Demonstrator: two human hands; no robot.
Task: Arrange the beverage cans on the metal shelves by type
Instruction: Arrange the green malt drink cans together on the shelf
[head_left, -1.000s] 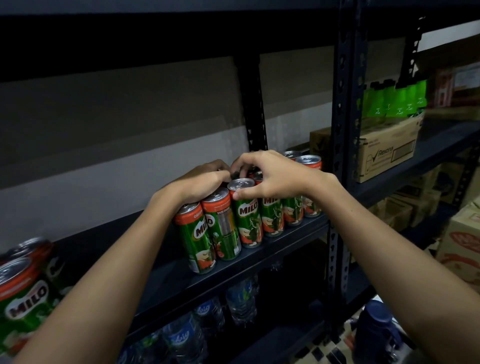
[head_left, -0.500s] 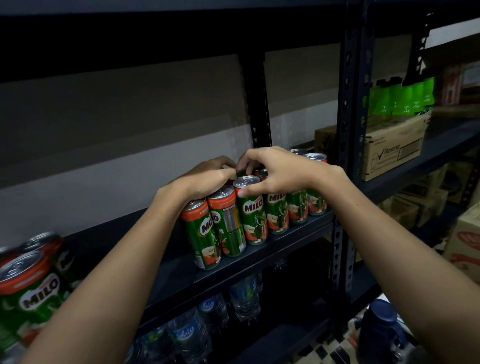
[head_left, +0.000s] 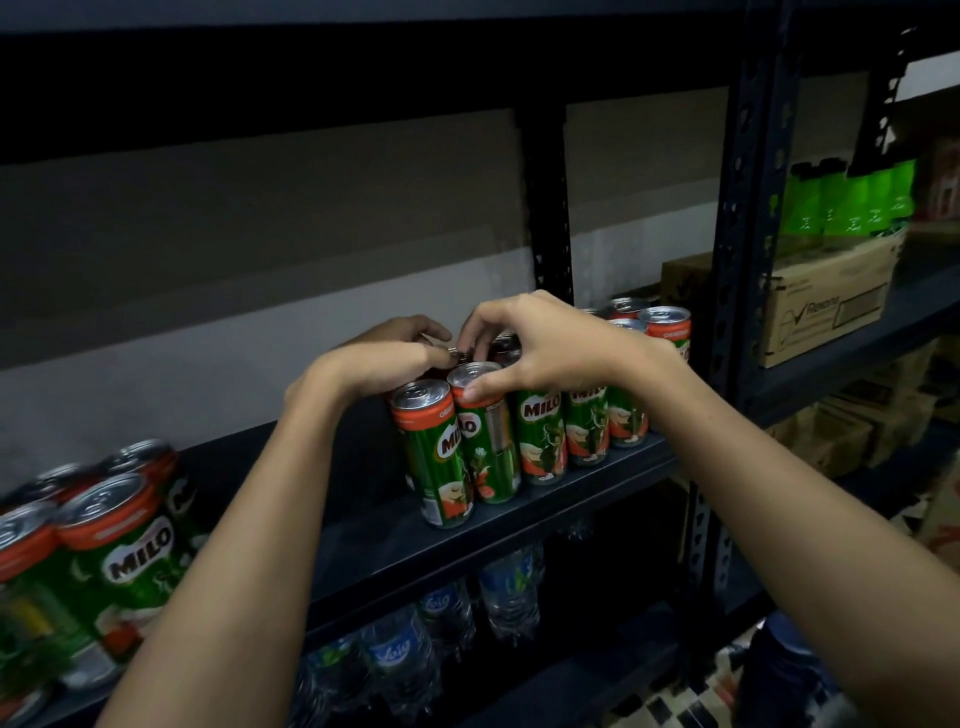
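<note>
A row of green and orange Milo cans (head_left: 540, 441) stands upright near the front edge of the dark metal shelf (head_left: 519, 525). My left hand (head_left: 384, 358) rests on the tops of the cans behind the leftmost can (head_left: 434, 452), fingers curled over them. My right hand (head_left: 540, 348) pinches the rim of the second can (head_left: 485, 441) with thumb and fingers. Another cluster of Milo cans (head_left: 98, 551) stands at the shelf's far left, close to the camera. More can tops (head_left: 660, 322) show behind my right wrist.
Water bottles (head_left: 447, 618) stand on the shelf below. A perforated upright post (head_left: 743, 260) separates the neighbouring rack, which holds a cardboard box (head_left: 826, 301) and green bottles (head_left: 852, 202). More cartons (head_left: 857, 421) sit lower right. A blue bottle (head_left: 789, 675) is on the floor.
My left hand has slid back off the two front left cans, uncovering their tops. My right thumb now grips the second can. The view has shifted slightly left.
</note>
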